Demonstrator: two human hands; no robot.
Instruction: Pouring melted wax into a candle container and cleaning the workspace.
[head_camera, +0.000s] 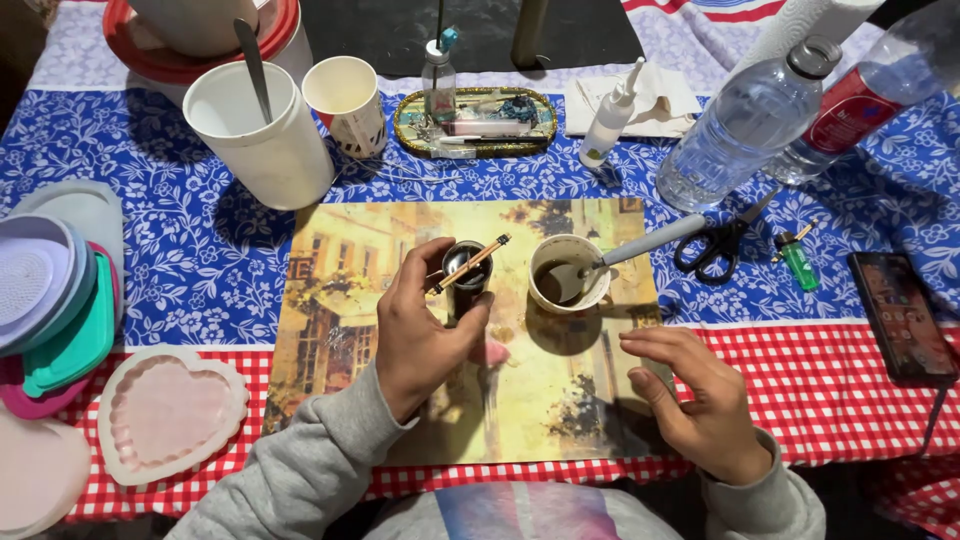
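Dark jar | left hand wraps it, tilted, thin stick across its mouth | right hand loosely open, empty, steadying placemat | cup between hands

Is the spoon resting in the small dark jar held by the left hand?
No. The spoon sits in the white cup of dark liquid, while the left hand holds the small dark jar with a stick.

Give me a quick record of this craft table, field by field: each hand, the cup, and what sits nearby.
left hand: holds a small dark jar with a stick across its top
right hand: open, resting on the picture mat
cup: dark liquid, spoon inside
nearby: heart mould, scissors, green lighter
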